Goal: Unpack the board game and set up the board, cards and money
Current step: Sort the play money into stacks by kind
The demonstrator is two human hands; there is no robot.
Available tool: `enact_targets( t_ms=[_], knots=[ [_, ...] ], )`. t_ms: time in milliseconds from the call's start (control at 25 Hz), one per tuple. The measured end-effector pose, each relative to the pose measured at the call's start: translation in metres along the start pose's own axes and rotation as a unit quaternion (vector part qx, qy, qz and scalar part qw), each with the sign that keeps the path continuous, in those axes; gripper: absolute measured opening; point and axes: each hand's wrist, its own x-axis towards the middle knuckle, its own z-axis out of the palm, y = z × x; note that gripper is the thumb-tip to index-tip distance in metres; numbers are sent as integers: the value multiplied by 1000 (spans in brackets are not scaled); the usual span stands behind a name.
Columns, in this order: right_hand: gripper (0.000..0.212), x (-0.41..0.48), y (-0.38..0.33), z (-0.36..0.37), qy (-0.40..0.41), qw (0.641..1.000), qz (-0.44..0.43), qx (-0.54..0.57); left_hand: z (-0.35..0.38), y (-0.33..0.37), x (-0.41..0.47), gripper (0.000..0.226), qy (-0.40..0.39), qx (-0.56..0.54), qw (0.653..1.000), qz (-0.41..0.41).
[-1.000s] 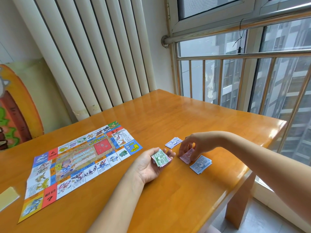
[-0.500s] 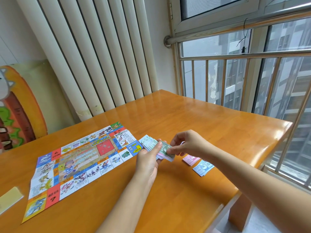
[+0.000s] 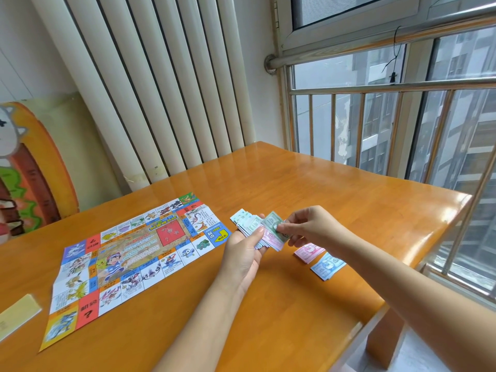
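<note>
A fanned stack of play money (image 3: 252, 230) is resting in the left hand (image 3: 243, 255), just above the middle of the wooden surface (image 3: 308, 183). That grip is curling round the stack, thumb pressing on top. At three o'clock, the right hand (image 3: 308, 226) is pinching a green bill (image 3: 272, 224) in its grip on top of the fan. Small piles of pink bills (image 3: 308, 252) and blue bills (image 3: 327, 265) are lying side by side at four o'clock. The unfolded game board (image 3: 134, 261) is lying flat at nine o'clock, and a pale yellow card (image 3: 16, 315) is sitting beyond it at the left edge.
</note>
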Motion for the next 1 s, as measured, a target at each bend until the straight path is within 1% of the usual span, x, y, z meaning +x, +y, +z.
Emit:
enact_targets(
  t_ms=[120, 200, 280, 360, 480, 640, 880, 1000],
  knots=[
    [16, -5, -2, 1, -15, 1000, -18, 7, -4, 0, -1, 15, 26, 48, 998, 29],
    [13, -7, -3, 2, -19, 999, -32, -1, -5, 1, -2, 14, 42, 57, 996, 44],
    [11, -7, -3, 2, -6, 999, -43, -19, -5, 1, -3, 12, 62, 59, 995, 51],
    [11, -6, -3, 3, 18, 998, -51, -36, -6, 1, -2, 10, 69, 47, 995, 49],
    [13, -5, -1, 2, 44, 996, -51, -52, -5, 2, -1, 12, 54, 31, 998, 31],
    [17, -6, 0, -1, 44, 995, -43, -76, -5, 0, -1, 18, 36, 46, 998, 9],
    [16, -6, 2, 2, 48, 995, -72, -55, -8, -2, 2, 16, 76, 65, 995, 11],
    [14, -5, 3, 2, 47, 993, -87, -65, -8, -2, 2, 17, 83, 62, 994, 12]
  ],
)
